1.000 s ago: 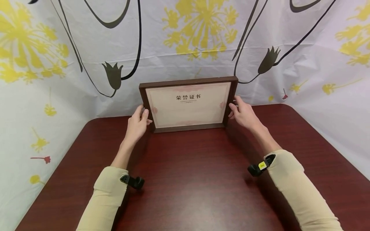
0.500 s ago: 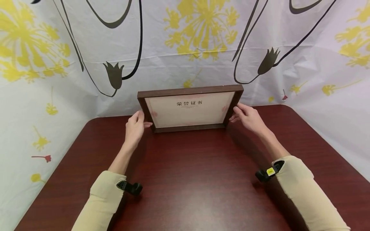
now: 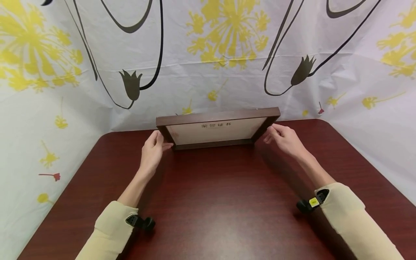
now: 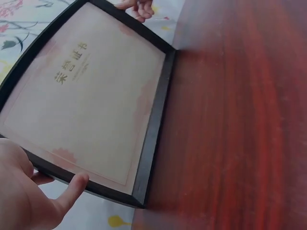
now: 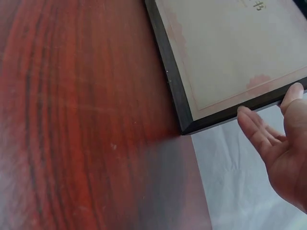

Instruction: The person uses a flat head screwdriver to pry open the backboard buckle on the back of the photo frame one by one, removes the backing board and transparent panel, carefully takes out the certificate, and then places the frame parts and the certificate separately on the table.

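A dark brown picture frame (image 3: 208,134) holding a cream certificate (image 4: 105,105) with Chinese characters stands on its lower edge near the back of the table. Its top leans forward, so the head view sees the certificate at a shallow slant. At the frame's left side, my left hand (image 3: 151,152) holds the edge between thumb and fingers. My right hand (image 3: 287,140) holds the opposite side, its fingertips (image 5: 244,115) against the dark rim in the right wrist view. Some fingers of each hand are hidden behind the frame.
The reddish-brown table (image 3: 208,198) stretches from the frame toward me. Behind it and along both sides hangs a white cloth (image 3: 201,83) printed with yellow flowers and dark stems. Black wrist cameras (image 3: 143,222) sit on both sleeves.
The frame's top edge has tipped forward toward me while its lower edge has stayed in place. Both hands have moved slightly with it, the right one outward and lower.
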`<state>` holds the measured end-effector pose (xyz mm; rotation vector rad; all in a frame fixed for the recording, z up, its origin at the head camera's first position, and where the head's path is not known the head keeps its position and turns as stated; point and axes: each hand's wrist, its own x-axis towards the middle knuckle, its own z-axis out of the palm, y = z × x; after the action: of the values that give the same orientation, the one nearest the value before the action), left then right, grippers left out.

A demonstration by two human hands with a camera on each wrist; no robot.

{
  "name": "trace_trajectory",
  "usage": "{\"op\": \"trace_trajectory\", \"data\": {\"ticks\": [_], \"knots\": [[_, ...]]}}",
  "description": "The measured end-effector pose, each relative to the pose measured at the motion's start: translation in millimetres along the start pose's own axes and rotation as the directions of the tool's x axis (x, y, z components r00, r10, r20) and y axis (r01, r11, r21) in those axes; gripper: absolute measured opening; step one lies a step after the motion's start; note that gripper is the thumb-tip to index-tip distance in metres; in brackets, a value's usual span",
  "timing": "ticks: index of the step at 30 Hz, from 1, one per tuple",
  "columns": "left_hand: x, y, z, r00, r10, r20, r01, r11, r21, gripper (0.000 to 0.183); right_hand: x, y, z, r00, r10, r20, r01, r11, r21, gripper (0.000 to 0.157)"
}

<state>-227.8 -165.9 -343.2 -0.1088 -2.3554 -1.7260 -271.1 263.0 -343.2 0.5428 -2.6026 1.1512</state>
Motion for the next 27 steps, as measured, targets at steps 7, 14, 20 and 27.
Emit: {"op": "trace_trajectory", "data": {"ticks": [7, 14, 20, 27], "knots": [[-11.7, -2.2, 1.0, 0.999, 0.038, 0.031, -0.038, 0.999, 0.006, 0.050, -7, 7, -2.2, 0.996, -0.086, 0.019, 0.084, 0.994, 0.069, 0.028], [-21.2, 0.5, 2.6, 0.999, 0.030, 0.041, -0.028, 0.999, -0.036, 0.041, -18, 3, -11.4, 0.990, -0.121, 0.069, 0.117, 0.991, 0.059, 0.027], [-28.2, -0.6, 3.0, 1.000, -0.004, 0.026, 0.004, 1.000, -0.011, 0.041, -24, 5, -16.2, 0.978, -0.146, 0.148, 0.128, 0.984, 0.125, 0.029], [-38.2, -0.9, -0.6, 0.999, 0.000, -0.036, 0.006, 0.987, 0.161, 0.043, -32, 6, -17.4, 0.971, -0.165, 0.173, 0.082, 0.910, 0.406, 0.037]]}}
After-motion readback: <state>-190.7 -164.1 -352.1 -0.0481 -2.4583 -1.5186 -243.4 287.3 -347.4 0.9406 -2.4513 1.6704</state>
